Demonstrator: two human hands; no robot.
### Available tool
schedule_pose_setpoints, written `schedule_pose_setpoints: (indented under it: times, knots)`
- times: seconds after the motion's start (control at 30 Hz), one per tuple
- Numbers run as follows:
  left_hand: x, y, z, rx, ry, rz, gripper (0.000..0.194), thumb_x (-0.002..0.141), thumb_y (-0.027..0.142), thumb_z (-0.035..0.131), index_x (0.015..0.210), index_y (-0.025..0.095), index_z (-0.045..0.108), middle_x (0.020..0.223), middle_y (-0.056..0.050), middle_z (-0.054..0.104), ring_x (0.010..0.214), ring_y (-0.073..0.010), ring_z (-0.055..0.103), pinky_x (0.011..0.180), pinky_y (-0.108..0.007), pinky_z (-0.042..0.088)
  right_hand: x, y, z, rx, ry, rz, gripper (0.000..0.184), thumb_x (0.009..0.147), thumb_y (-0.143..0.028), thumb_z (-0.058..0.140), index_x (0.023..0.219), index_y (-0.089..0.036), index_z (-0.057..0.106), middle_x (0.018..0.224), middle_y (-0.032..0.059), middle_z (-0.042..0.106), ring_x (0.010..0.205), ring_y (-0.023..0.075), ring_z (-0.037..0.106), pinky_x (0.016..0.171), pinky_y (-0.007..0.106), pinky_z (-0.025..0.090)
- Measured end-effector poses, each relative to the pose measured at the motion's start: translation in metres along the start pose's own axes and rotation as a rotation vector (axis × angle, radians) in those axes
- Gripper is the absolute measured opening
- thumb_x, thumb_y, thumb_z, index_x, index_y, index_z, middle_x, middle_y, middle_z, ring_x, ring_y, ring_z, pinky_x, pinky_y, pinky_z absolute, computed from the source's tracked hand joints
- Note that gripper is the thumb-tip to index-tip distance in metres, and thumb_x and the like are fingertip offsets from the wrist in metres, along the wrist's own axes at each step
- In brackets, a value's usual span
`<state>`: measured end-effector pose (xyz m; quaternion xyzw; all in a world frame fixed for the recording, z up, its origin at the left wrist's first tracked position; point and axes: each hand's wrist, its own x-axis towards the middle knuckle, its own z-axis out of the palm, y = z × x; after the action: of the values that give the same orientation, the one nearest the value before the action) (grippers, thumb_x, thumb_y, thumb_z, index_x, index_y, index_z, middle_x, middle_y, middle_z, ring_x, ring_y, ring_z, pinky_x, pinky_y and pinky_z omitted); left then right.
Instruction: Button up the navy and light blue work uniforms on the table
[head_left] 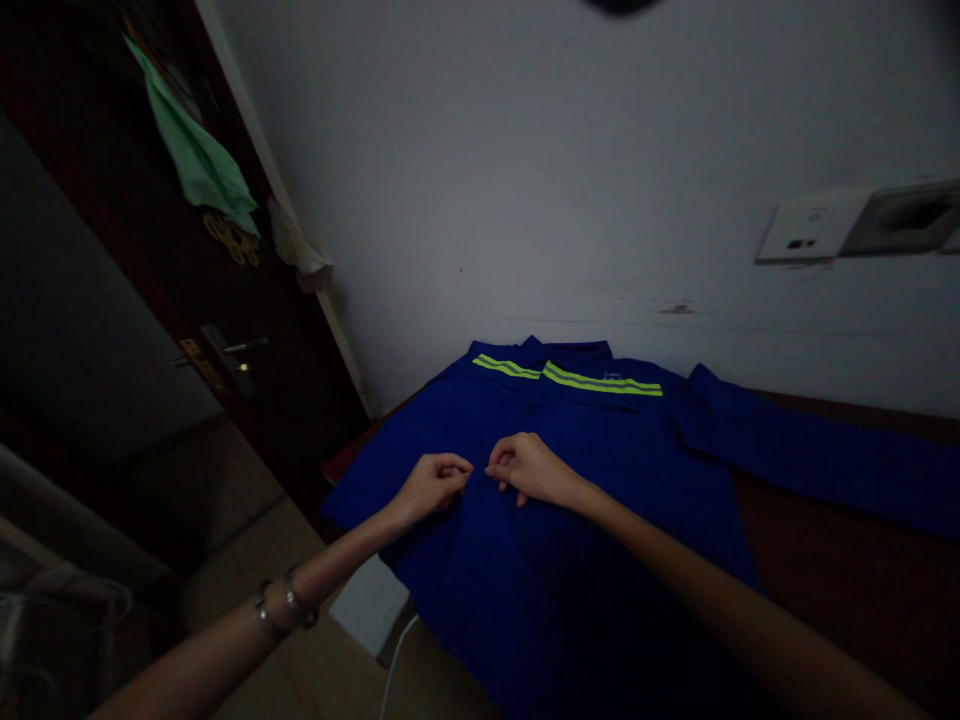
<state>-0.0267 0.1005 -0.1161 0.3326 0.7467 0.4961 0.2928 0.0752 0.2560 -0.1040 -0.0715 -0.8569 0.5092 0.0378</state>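
Observation:
A dark blue work jacket (600,460) with yellow-green reflective strips lies spread front side up, its collar toward the wall and one sleeve stretched out to the right. Over the middle of its front, my left hand (435,485) is closed in a pinch on the cloth near the front opening. My right hand (529,468) faces it a short gap away, thumb and forefinger also pinched at the cloth. Any button or fastener between the fingertips is too small and dark to make out. Two bracelets (289,600) circle my left wrist.
The dark reddish table (810,545) stands against a pale wall (525,180). On the right, the wall carries a socket panel (814,228). To the left is a dark door (247,330) with green cloth (199,165) hanging on it. A white cable (394,660) hangs below the jacket.

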Motion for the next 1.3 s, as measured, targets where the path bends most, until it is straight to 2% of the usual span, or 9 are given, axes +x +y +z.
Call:
schedule_pose_setpoints:
  times: [0.23, 0.37, 0.6, 0.8, 1.07, 1.3]
  knots:
    - [0.001, 0.001, 0.008, 0.028, 0.065, 0.005, 0.026, 0.064, 0.028, 0.059, 0.081, 0.009, 0.063, 0.039, 0.007, 0.042, 0.034, -0.0037, 0.032, 0.038, -0.017, 0.021, 0.001, 0.003, 0.001, -0.027, 0.003, -0.001, 0.01, 0.076, -0.02, 0.055, 0.077, -0.011, 0.058, 0.063, 0.0019, 0.062, 0.04, 0.0058, 0.053, 0.032, 0.013, 0.042]
    - [0.003, -0.001, 0.011, 0.019, 0.085, 0.026, 0.025, 0.063, 0.028, 0.059, 0.078, 0.008, 0.064, 0.04, 0.007, 0.042, 0.035, -0.0038, 0.032, 0.039, -0.018, 0.022, -0.001, 0.005, 0.001, -0.035, 0.009, -0.029, 0.01, 0.076, -0.02, 0.054, 0.076, -0.011, 0.058, 0.064, 0.0025, 0.062, 0.041, 0.0067, 0.054, 0.032, 0.014, 0.043]
    - [0.007, -0.002, 0.015, 0.024, 0.103, 0.047, 0.022, 0.064, 0.027, 0.057, 0.074, 0.01, 0.064, 0.043, 0.006, 0.044, 0.038, -0.0037, 0.031, 0.039, -0.018, 0.022, -0.002, 0.001, -0.002, 0.0, 0.005, 0.007, 0.013, 0.076, -0.022, 0.055, 0.077, -0.01, 0.059, 0.066, 0.0045, 0.063, 0.044, 0.0081, 0.057, 0.034, 0.014, 0.045]
    - [0.009, -0.005, 0.02, 0.077, 0.144, 0.16, 0.019, 0.065, 0.027, 0.057, 0.071, 0.01, 0.063, 0.052, 0.003, 0.05, 0.045, -0.0056, 0.037, 0.044, -0.018, 0.027, -0.001, 0.0, -0.001, 0.018, 0.067, 0.048, 0.028, 0.077, -0.035, 0.053, 0.074, -0.009, 0.061, 0.061, 0.0061, 0.063, 0.039, 0.0087, 0.055, 0.034, 0.016, 0.045]
    - [0.004, -0.002, 0.026, 0.249, 0.2, 0.33, 0.011, 0.066, 0.017, 0.053, 0.067, 0.012, 0.063, 0.065, -0.001, 0.057, 0.058, -0.0095, 0.047, 0.054, -0.019, 0.034, 0.002, 0.002, 0.004, 0.014, 0.085, 0.099, 0.021, 0.073, -0.03, 0.056, 0.07, -0.01, 0.061, 0.06, 0.0061, 0.064, 0.037, 0.0085, 0.054, 0.032, 0.015, 0.042]
    - [0.003, -0.001, 0.027, 0.346, 0.235, 0.385, 0.011, 0.066, 0.014, 0.053, 0.068, 0.014, 0.064, 0.066, -0.001, 0.056, 0.061, -0.0107, 0.049, 0.058, -0.02, 0.035, 0.0, -0.001, 0.006, -0.043, 0.117, 0.089, 0.022, 0.072, -0.03, 0.057, 0.065, -0.01, 0.061, 0.057, 0.0057, 0.064, 0.036, 0.0085, 0.054, 0.031, 0.014, 0.039]
